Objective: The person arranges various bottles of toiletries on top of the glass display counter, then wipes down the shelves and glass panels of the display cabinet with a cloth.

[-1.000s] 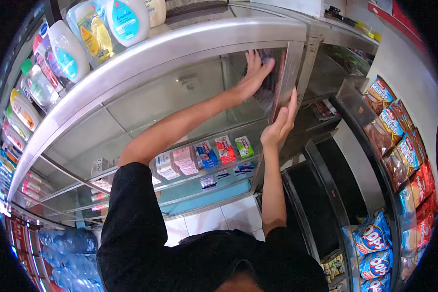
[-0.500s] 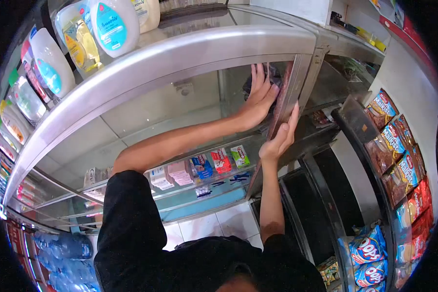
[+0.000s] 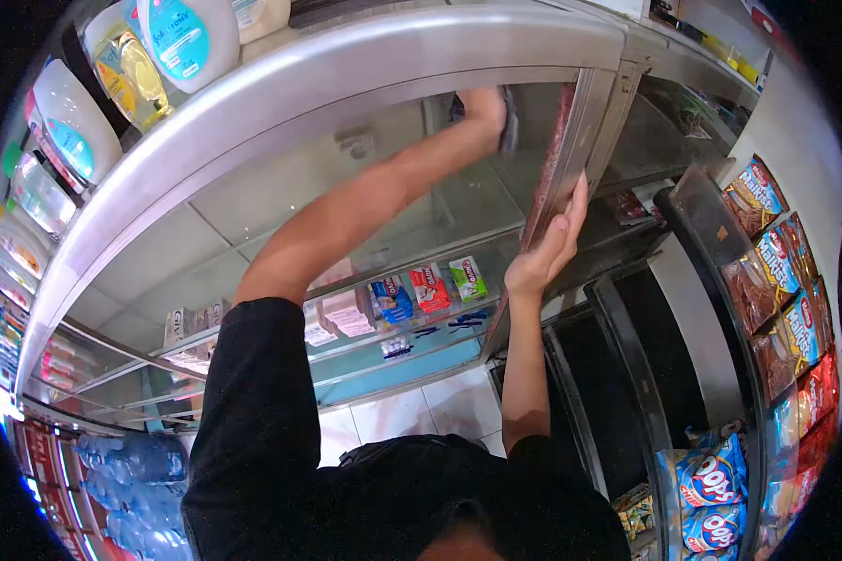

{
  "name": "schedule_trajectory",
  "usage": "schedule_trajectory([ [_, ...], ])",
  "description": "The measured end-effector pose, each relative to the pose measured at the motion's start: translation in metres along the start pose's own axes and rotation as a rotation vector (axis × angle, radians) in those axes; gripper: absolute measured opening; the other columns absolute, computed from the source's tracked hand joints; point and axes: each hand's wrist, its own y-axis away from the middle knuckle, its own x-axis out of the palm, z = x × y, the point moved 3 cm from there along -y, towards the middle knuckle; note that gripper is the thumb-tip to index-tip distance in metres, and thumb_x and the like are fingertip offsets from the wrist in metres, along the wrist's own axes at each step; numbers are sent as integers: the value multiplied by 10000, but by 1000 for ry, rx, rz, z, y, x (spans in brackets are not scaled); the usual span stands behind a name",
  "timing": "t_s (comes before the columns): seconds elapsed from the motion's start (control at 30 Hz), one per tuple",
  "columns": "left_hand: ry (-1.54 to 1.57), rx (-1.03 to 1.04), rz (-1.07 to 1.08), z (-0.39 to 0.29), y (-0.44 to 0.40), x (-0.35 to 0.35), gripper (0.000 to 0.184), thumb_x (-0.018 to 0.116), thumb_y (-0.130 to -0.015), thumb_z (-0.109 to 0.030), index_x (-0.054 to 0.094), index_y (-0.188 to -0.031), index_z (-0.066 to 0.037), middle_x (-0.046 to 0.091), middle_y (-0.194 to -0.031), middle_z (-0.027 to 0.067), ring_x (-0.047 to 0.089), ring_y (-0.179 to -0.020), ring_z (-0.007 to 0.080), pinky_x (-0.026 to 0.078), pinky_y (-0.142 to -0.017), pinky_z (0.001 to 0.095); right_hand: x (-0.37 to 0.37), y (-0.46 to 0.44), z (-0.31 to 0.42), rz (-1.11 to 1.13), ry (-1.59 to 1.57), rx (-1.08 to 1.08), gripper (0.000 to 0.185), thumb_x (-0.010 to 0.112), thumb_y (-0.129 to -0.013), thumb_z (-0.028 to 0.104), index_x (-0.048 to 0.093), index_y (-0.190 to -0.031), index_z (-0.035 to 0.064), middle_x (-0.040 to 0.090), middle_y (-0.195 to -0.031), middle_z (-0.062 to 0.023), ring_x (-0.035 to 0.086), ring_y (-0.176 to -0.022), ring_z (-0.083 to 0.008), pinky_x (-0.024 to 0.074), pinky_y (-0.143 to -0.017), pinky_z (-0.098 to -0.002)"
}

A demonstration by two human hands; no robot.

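Observation:
My left hand [image 3: 482, 103] is at the upper part of the glass panel [image 3: 421, 150] of a metal-framed display case. It is smeared by motion and its fingers are mostly hidden. A dark, blurred item [image 3: 509, 120] shows along its right edge; I cannot make out what it is or whether it is gripped. Against the case's metal corner post [image 3: 571, 140] rests my right hand [image 3: 544, 251], with its fingers stretched upward and its thumb apart. Behind the glass, small boxes [image 3: 430, 287] in red, blue, green and pink stand on a shelf.
Bottles [image 3: 182, 42] line the case's top left. At the right, a black rack [image 3: 692, 243] holds Malkist packs [image 3: 784, 257] and blue Oops bags [image 3: 711, 477]. Large water bottles [image 3: 136, 458] stand at the lower left. White floor tiles [image 3: 388, 419] show below the case.
My left hand has moved up the glass from lower down, where its spread fingers showed beside a dark crumpled item. My right hand has stayed at the post. The view has shifted slightly.

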Motion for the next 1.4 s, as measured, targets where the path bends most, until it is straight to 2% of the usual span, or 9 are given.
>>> schedule_trajectory([
  [0.37,-899,-52,-46,52,-91,-72,644,287,-1009,-474,347,-1446,-6,350,-1491,177,294,-1368,334,203,-1126,437,0,-2,11,-13,138,17,555,293,-1019,282,363,-1441,-71,403,-1478,-237,376,-1384,-327,260,-1138,-400],
  [0.47,-1069,-98,-70,64,-99,-84,653,272,-1008,-483,332,-1458,-14,334,-1505,176,272,-1384,337,183,-1134,449,0,-3,12,-87,196,-47,523,313,-1009,252,444,-1391,-79,513,-1377,-267,504,-1265,-401,358,-1073,-433],
  [0.57,-1159,-139,-81,69,-102,-89,663,257,-1007,-492,318,-1471,-22,317,-1519,175,250,-1400,341,163,-1141,460,-1,-3,7,-21,149,-56,538,302,-1013,259,379,-1434,-67,435,-1454,-234,407,-1358,-346,283,-1126,-406],
  [0.7,-1234,-175,-81,72,-100,-98,676,237,-1005,-504,298,-1487,-33,294,-1538,174,221,-1421,346,137,-1151,476,-1,-5,13,-59,222,-90,518,343,-981,220,444,-1394,-75,537,-1337,-281,528,-1217,-419,376,-1047,-442],
  [0.9,-1321,-232,-85,73,-95,-108,696,207,-1003,-522,268,-1511,-50,261,-1566,171,177,-1453,353,97,-1166,499,-1,-6,13,-68,200,-130,503,350,-980,204,448,-1390,-70,540,-1339,-270,530,-1215,-418,380,-1042,-441],
  [1.13,-1290,-331,13,84,-86,-109,711,137,-1003,-531,220,-1541,-73,209,-1596,177,100,-1490,375,31,-1189,536,-2,-5,13,-39,231,-117,521,328,-984,221,420,-1417,-54,495,-1404,-254,475,-1304,-391,342,-1089,-422],
  [1.3,-1078,-487,115,60,-22,-84,685,93,-1015,-486,290,-1518,-65,260,-1562,225,147,-1468,422,48,-1205,515,0,-4,13,-50,218,-100,523,327,-990,238,417,-1422,-44,492,-1408,-251,467,-1315,-389,337,-1092,-419],
  [1.37,-1113,-284,204,35,35,-63,650,127,-1017,-424,414,-1442,-25,431,-1440,283,365,-1371,448,211,-1171,488,0,-4,13,-66,216,-107,521,335,-1002,260,429,-1416,-41,501,-1391,-255,480,-1291,-392,348,-1077,-424],
  [1.4,-1143,-252,369,20,55,-60,635,163,-1011,-422,465,-1385,-7,487,-1367,291,435,-1302,446,271,-1127,486,2,-5,13,-83,206,-115,517,341,-1007,268,440,-1407,-44,516,-1367,-265,497,-1263,-406,364,-1058,-434],
])
